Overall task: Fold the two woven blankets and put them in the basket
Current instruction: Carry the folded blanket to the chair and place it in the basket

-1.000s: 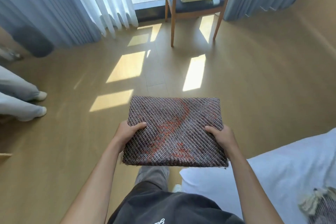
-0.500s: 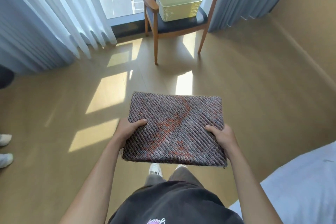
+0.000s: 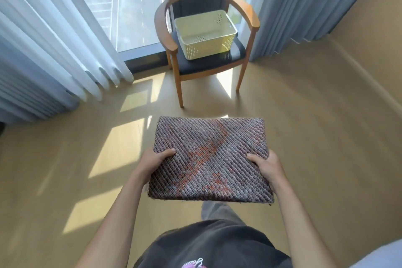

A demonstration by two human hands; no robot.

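A folded woven blanket (image 3: 210,156), grey-brown with an orange-red pattern, lies flat in front of my chest. My left hand (image 3: 153,162) grips its left edge, thumb on top. On the opposite edge my right hand (image 3: 268,166) holds it the same way. A pale yellow perforated basket (image 3: 205,33) stands empty on the dark seat of a wooden armchair (image 3: 171,45) straight ahead by the window. The second blanket is out of view.
White sheer curtains (image 3: 61,35) hang at the left and grey-blue curtains (image 3: 304,6) at the right of the window. Wooden floor (image 3: 315,115) lies between me and the chair. A white bed corner (image 3: 385,257) shows at the bottom right.
I have walked toward the chair carrying the blanket, so chair and basket appear closer and larger. The bed and another person's feet have slipped out of view. My grip is unchanged.
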